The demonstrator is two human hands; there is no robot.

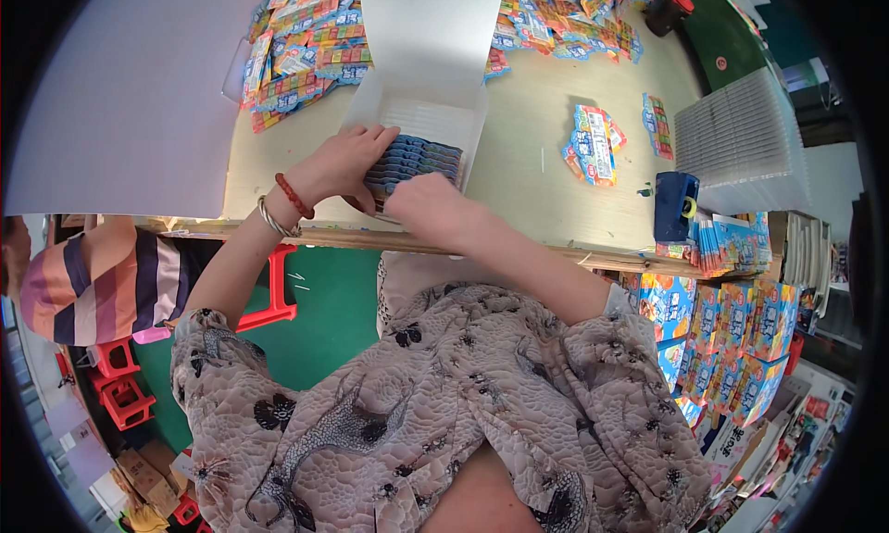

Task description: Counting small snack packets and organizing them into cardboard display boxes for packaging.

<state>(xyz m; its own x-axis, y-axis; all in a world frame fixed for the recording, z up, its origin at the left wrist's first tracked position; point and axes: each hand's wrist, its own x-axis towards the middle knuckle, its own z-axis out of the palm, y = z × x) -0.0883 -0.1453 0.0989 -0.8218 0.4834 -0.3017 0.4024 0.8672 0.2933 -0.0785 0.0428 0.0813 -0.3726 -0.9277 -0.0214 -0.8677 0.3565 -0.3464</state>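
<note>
A row of dark blue candy-type packets point(417, 158), standing on edge with their scalloped tops up, sits in the near part of a white open box point(474, 116). My left hand point(356, 158) spans the row's left end, fingers over the far side and thumb at the near side, gripping it. Against the near right part of the row, my right hand point(426, 209) is closed with its fingers curled down. Its fingertips and whatever they hold are hidden. The box's tall white lid point(431, 24) stands raised at the back.
Colourful packets lie heaped at the back left point(315, 42) and back right point(556, 19). Two loose packets point(593, 144) lie to the right. A blue tape dispenser point(674, 209) and stacked clear trays point(741, 139) stand beyond them. A large pale sheet point(120, 98) fills the left.
</note>
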